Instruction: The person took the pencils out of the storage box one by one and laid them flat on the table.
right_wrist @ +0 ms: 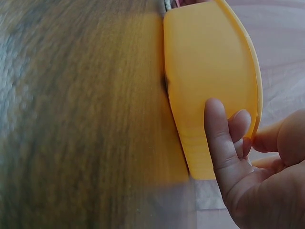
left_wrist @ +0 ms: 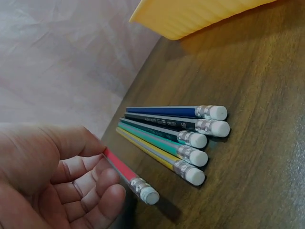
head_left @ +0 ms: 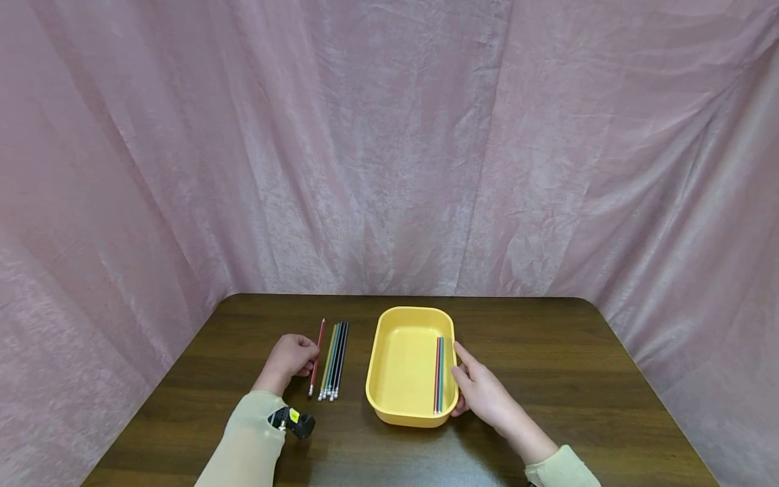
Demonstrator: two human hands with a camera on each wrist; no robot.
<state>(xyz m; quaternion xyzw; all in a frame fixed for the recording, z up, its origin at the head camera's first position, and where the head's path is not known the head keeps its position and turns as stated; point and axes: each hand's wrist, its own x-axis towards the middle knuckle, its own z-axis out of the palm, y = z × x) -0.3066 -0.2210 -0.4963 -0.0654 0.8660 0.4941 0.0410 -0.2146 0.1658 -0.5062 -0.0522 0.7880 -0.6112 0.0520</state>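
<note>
My left hand (head_left: 293,355) pinches a red pencil (left_wrist: 123,165) between thumb and fingers. The pencil's white eraser end points toward me. Just right of it lies a row of several pencils (head_left: 333,362), yellow, green, black and blue, their white erasers lined up on the near side. A yellow plastic tray (head_left: 395,421) stands right of the row. Inside it, along the right wall, lie a dark red pencil (head_left: 436,375) and a teal one (head_left: 441,375). My right hand (head_left: 481,392) holds the tray's right edge, with fingers (right_wrist: 217,124) against the outer wall.
The brown wooden table (head_left: 548,352) extends to both sides of the tray. Pink curtains (head_left: 389,149) hang behind it. A small black camera (head_left: 292,421) is strapped to the left sleeve.
</note>
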